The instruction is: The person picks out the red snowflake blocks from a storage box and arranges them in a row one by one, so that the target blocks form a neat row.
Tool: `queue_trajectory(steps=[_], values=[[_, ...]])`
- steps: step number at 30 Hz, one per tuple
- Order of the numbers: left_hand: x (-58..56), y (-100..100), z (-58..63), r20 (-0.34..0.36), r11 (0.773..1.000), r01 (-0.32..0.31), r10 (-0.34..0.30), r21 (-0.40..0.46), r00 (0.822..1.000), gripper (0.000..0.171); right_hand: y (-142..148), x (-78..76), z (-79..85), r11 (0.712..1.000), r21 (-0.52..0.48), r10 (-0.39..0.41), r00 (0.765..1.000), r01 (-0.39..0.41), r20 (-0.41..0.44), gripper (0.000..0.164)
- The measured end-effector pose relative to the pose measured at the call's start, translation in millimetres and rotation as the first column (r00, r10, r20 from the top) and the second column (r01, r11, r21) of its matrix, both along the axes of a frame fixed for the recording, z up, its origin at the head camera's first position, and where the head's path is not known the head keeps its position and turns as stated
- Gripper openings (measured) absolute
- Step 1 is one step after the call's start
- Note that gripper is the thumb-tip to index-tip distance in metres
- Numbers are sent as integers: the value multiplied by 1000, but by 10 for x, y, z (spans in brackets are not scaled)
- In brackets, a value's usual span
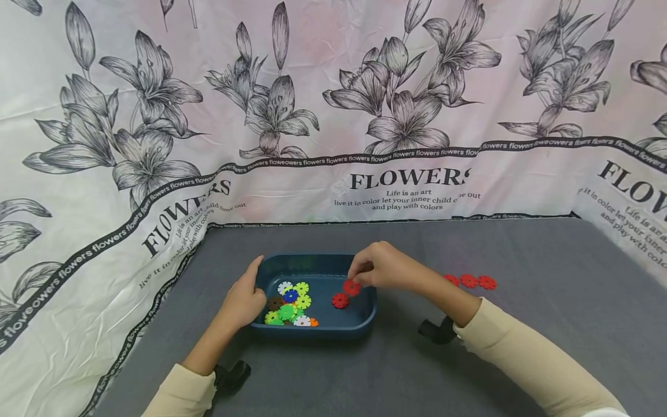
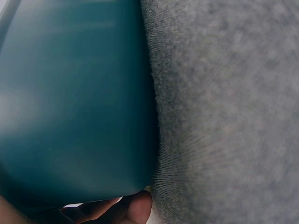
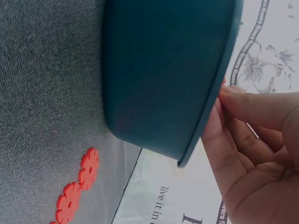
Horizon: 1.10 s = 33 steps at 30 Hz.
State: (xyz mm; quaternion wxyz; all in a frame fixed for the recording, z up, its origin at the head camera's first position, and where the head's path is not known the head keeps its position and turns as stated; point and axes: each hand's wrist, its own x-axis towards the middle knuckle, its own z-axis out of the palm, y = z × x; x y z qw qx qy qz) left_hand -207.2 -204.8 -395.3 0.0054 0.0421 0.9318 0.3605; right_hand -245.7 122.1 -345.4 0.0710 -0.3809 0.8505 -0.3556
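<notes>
A dark blue rectangular bin [image 1: 318, 331] holds colourful notched plastic discs. My left hand [image 1: 242, 299] grips its left end, thumb along the rim; in the left wrist view fingertips [image 2: 140, 207] show at the lower corner of the bin's wall [image 2: 79, 107]. Over the right end, my right hand [image 1: 384, 267] pinches a red notched disc [image 1: 352, 287] between thumb and fingers. Just below it a second red disc [image 1: 340, 300] appears inside the bin. From the right wrist, the bin's wall [image 3: 159, 70] hides most of the held disc, and my fingers [image 3: 252, 144] are at the rim.
Yellow, green, white, blue, brown and orange discs [image 1: 288, 311] cluster in the bin's left half. On the grey tabletop [image 1: 547, 324], a row of red discs [image 1: 469, 281] lies right of the bin, partly behind my right forearm. A flower-printed cloth [image 1: 292, 191] hangs behind and beside the table.
</notes>
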Motion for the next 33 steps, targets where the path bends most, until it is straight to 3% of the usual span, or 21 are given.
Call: queue_trajectory(steps=[9,19,33], values=[[-15,-2,-15,-15,1000,4,-4,-1,1000,79,154,63,17,997,-28,-69,992,72,103,9],[5,-15,-2,3,1000,0,0,-4,1000,79,405,62,-45,984,-90,-125,949,157,290,9],[1,-1,2,-2,1000,8,-8,3,1000,80,876,138,-201,972,-85,-179,925,219,334,10]])
